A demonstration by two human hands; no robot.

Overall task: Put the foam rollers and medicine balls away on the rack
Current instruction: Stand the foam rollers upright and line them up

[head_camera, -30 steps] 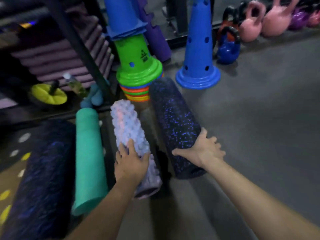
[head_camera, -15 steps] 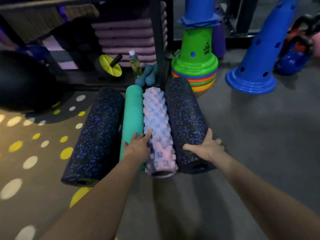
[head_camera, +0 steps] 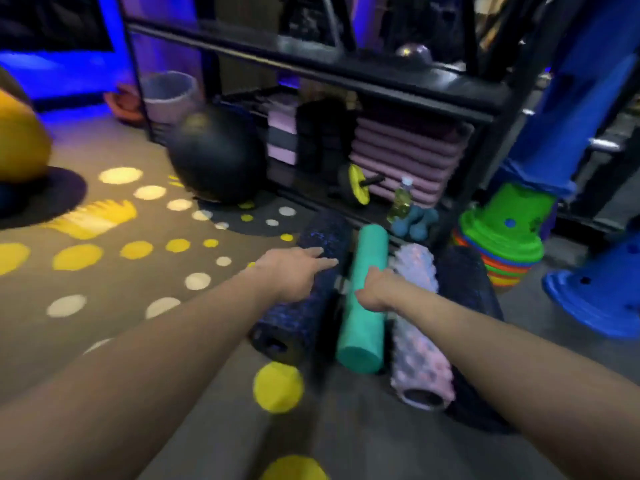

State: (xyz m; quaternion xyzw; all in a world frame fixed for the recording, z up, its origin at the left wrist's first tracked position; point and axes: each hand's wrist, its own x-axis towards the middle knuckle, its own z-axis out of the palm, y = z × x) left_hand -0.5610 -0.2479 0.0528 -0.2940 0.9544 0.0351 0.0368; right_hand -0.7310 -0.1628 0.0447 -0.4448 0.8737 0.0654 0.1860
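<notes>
Four foam rollers lie side by side on the floor in front of the black rack (head_camera: 346, 74): a black blue-speckled roller (head_camera: 294, 323), a teal roller (head_camera: 363, 330), a pale pink bumpy roller (head_camera: 420, 355) and a second dark speckled roller (head_camera: 471, 292). My left hand (head_camera: 294, 271) rests with straight fingers on top of the left speckled roller. My right hand (head_camera: 375, 289) grips the teal roller at its middle, its fingers hidden behind it. A big black ball (head_camera: 214, 154) sits on the floor at the rack's left end.
Folded purple mats (head_camera: 405, 157), a yellow ab wheel (head_camera: 358, 183), a bottle (head_camera: 400, 199) and teal dumbbells (head_camera: 414, 221) fill the rack's bottom shelf. Stacked green cones (head_camera: 502, 230) and a blue cone (head_camera: 602, 299) stand at right. A yellow ball (head_camera: 17, 140) is far left.
The view swung left. My left hand moved from the bumpy roller to the left speckled roller. My right hand left the right speckled roller and took hold of the teal one.
</notes>
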